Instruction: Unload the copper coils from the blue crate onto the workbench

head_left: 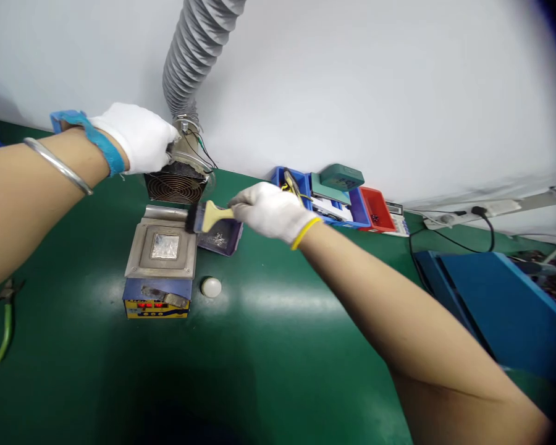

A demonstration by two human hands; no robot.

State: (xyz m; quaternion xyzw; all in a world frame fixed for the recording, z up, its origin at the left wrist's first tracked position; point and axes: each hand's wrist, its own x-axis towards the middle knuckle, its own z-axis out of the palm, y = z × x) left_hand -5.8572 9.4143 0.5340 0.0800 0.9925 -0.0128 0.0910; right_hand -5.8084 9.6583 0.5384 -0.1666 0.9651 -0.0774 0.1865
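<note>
My left hand (139,137), in a white glove, is closed at the collar of a fume extractor fan (176,185), its fingertips partly hidden. My right hand (273,211), also gloved, grips a brush (215,216) by its pale yellow handle. The dark bristles point left, over the gap between a solder pot (160,272) and a dark tray (229,238). Shiny molten-looking metal fills the square well of the pot. Small silvery bits lie in the tray. A scraper-like metal piece (173,300) rests on the pot's front, above its red display.
A grey flexible duct (199,49) rises from the fan. Beside the pot sits a round white lid (211,287). Green-handled pliers (7,321) lie at left. Along the wall stand blue bins (361,210), a red bin (375,204) and a power strip (472,213); a blue case (505,303) is at right.
</note>
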